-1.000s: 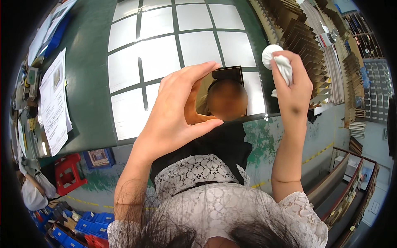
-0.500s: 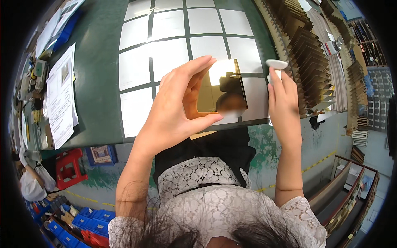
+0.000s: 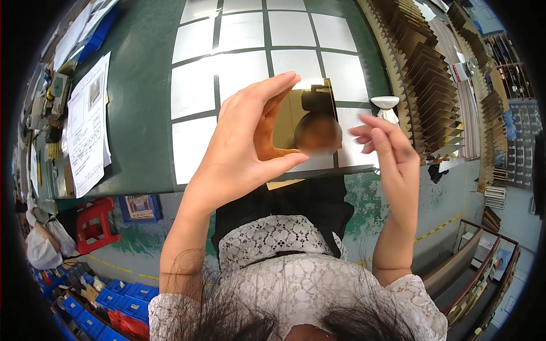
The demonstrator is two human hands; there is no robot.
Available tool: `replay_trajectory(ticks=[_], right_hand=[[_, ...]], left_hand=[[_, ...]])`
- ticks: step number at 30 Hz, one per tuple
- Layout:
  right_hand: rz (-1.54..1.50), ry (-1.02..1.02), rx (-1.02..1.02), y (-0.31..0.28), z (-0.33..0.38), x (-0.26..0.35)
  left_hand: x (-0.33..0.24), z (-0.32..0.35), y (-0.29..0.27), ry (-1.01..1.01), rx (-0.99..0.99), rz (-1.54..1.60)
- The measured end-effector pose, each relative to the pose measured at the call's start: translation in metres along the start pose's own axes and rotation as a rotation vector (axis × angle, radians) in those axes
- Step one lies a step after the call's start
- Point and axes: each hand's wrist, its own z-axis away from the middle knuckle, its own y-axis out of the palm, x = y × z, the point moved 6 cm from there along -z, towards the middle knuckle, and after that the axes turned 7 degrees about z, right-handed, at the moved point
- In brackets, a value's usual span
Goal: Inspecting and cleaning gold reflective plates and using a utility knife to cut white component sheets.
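My left hand [image 3: 239, 136] grips a gold, mirror-like square plate [image 3: 289, 126] by its opposite edges, thumb at the near edge and fingers at the far one. The plate is tilted and held above the table, with dark and light reflections on its surface. To the right of it, my right hand [image 3: 393, 153] hovers with bent fingers apart and nothing in them; its fingertips are blurred. Just beyond that hand stands a small white thing [image 3: 385, 103] with a round, dish-like top and a cloth-like lower part. White square sheets [image 3: 242, 31] lie in rows on the green tabletop [image 3: 139, 102].
Printed papers [image 3: 88, 131] lie at the table's left. Brown zigzag racks [image 3: 424, 74] run along the right side. On the floor are a red stool [image 3: 96, 224], a blue tray [image 3: 140, 209], blue bins [image 3: 133, 298] and a wooden-edged rack [image 3: 480, 273].
My right hand has let go of the white round-topped thing, which now stands on the table, and has drawn back from it. The left hand still holds the plate.
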Motion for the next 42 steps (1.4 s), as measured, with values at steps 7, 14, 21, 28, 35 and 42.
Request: replay_trajectory(ticks=[7, 14, 21, 28, 35, 42], right_hand=[[-0.516, 0.092, 0.276, 0.034, 0.009, 0.000], [-0.637, 0.143, 0.310, 0.045, 0.011, -0.001], [-0.658, 0.152, 0.261, 0.047, 0.006, -0.002], [-0.662, 0.096, 0.267, 0.048, 0.001, 0.003], [-0.654, 0.088, 0.274, 0.051, 0.000, 0.006], [-0.667, 0.110, 0.297, 0.052, -0.002, 0.007]], left_hand=[[-0.011, 0.001, 0.000, 0.035, 0.075, -0.168], [-0.010, 0.004, -0.004, 0.005, 0.085, -0.162], [-0.005, 0.010, -0.025, 0.043, -0.071, -0.121], [0.028, 0.031, -0.038, -0.393, -0.264, 0.559], [0.039, 0.037, -0.036, -0.504, -0.223, 0.744], [0.039, 0.038, -0.032, -0.561, -0.183, 0.860]])
